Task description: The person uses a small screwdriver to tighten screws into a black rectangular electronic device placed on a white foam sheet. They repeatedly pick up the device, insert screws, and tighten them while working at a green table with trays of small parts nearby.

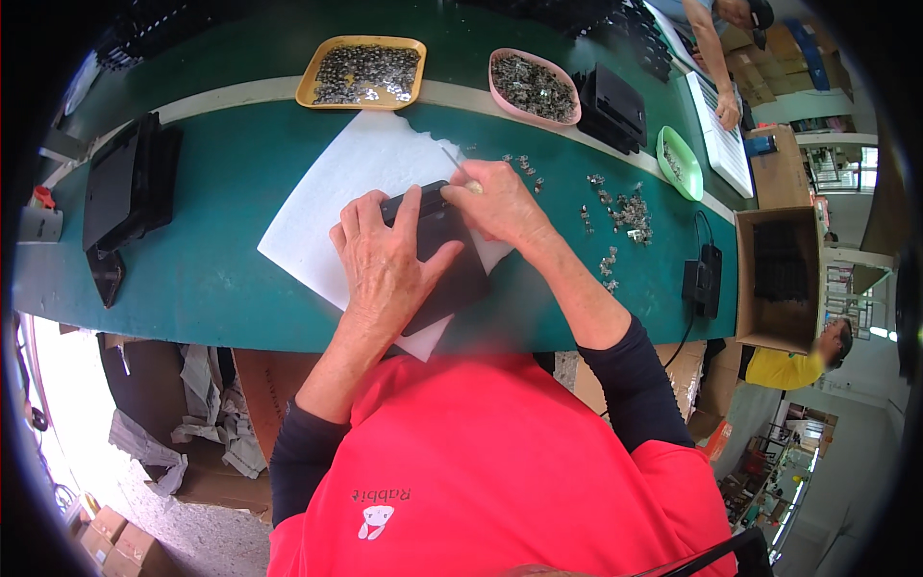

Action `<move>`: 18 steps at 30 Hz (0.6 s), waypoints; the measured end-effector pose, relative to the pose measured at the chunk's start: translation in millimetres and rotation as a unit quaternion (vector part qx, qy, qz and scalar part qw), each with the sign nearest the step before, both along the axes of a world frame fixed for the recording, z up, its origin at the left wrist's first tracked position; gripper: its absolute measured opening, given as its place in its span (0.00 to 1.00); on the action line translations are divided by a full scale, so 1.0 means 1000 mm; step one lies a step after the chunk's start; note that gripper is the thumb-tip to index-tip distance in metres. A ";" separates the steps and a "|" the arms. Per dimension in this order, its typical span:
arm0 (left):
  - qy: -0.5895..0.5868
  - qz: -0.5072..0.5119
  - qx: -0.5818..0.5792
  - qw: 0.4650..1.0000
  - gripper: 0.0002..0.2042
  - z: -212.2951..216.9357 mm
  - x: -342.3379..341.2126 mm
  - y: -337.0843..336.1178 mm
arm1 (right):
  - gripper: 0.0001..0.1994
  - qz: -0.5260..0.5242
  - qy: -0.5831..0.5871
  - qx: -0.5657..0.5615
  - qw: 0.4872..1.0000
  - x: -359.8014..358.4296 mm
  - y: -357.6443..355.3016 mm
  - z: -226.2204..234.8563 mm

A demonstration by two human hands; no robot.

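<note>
My left hand [385, 248] lies with spread fingers on a dark flat panel [450, 288], thumb held apart, fingertips by the panel's far edge. A white foam sheet [317, 207] is under the panel. At the panel's far right corner, my right hand [500, 200] is closed around a thin-shafted hand tool [471, 184] with a pale handle. The shaft points away to the upper left; its exact kind is hard to make out. Small shiny metal parts [630, 213] lie loose on the green table, right of my right hand.
Beyond the foam stand a yellow tray [417, 72] and a pink tray [494, 79] of small metal parts. A green tray [694, 173] sits at the right. Black panels are stacked at left [120, 192] and far right [615, 101]. A co-worker's hand [728, 111] rests on a white rack.
</note>
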State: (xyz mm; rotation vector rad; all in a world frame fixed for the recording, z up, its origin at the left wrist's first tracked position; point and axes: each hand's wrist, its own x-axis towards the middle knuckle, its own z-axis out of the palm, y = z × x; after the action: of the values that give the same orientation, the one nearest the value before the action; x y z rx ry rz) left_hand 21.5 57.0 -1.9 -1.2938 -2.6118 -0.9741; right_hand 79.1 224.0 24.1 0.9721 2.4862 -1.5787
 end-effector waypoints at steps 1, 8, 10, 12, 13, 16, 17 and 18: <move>0.001 0.005 0.003 1.000 0.33 -0.001 0.001 0.000 | 0.10 -0.007 0.012 0.026 1.000 0.001 -0.004 -0.001; 0.044 0.055 0.034 0.997 0.25 0.002 -0.002 -0.002 | 0.12 0.019 0.082 0.008 0.996 -0.002 0.010 -0.006; 0.019 0.074 0.030 0.997 0.22 0.003 -0.002 -0.005 | 0.13 0.083 0.160 0.128 0.975 -0.015 0.008 -0.023; -0.051 0.094 0.025 0.994 0.20 -0.003 -0.008 -0.012 | 0.13 0.121 0.113 0.076 0.983 -0.033 -0.011 -0.010; -0.012 0.096 0.012 0.995 0.18 -0.001 -0.010 -0.015 | 0.13 0.139 0.089 0.050 0.985 -0.039 -0.017 -0.002; -0.055 0.097 -0.011 0.994 0.18 0.008 -0.009 -0.018 | 0.15 0.150 0.160 0.196 0.956 -0.041 -0.021 0.004; -0.048 0.095 -0.010 0.994 0.18 0.007 -0.008 -0.017 | 0.17 0.162 0.143 0.241 0.946 -0.032 -0.020 0.012; -0.043 0.094 -0.008 0.995 0.18 0.005 -0.007 -0.017 | 0.16 0.187 0.147 0.284 0.929 -0.016 -0.020 0.014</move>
State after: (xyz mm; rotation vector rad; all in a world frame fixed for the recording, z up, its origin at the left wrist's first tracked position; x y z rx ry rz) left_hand 14.6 39.5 2.6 -1.0066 -2.7491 -1.0011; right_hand 62.7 204.3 37.7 0.2420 3.1764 -0.9608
